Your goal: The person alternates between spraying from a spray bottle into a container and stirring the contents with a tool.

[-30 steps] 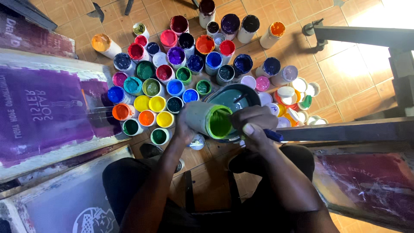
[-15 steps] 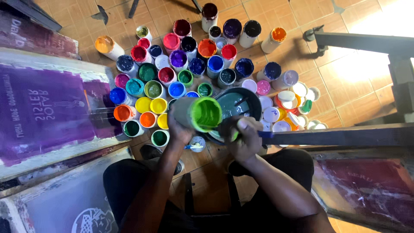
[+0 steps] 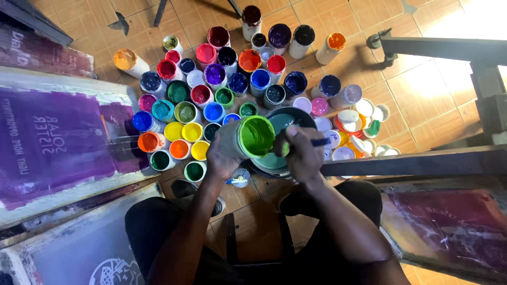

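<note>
Over the tiled floor (image 3: 422, 95), between our knees, we hold a jar of green paint (image 3: 248, 138) in our left hand (image 3: 222, 158). The fingers are wrapped closed around the jar's grey wall, and the jar is tipped so that its open mouth faces to the right, toward our other hand. Bright green paint coats the inside. Our right hand (image 3: 303, 153) is closed around a thin blue-handled tool (image 3: 318, 142), whose handle sticks out to the right of the knuckles; the working end is hidden behind the fingers, just beside the jar's mouth. A smear of green shows at the thumb.

Directly beneath both hands sits a dark round bowl (image 3: 285, 120) holding grey-green paint. The tipped jar lies over its left rim.

Beyond the bowl, a dense cluster of open paint jars (image 3: 211, 89) stands upright on the floor, touching one another. We see yellow, orange, red, pink, blue, purple, teal and green. To the right of the bowl lies a group of white lids and small pots (image 3: 354, 121).

At the left, a printing screen (image 3: 58, 137) stained purple rests in a pale frame, and a second screen (image 3: 79, 248) lies below it. At the right, a dark metal bar (image 3: 412, 163) runs level, with a red-stained screen (image 3: 454, 227) beneath it.
</note>
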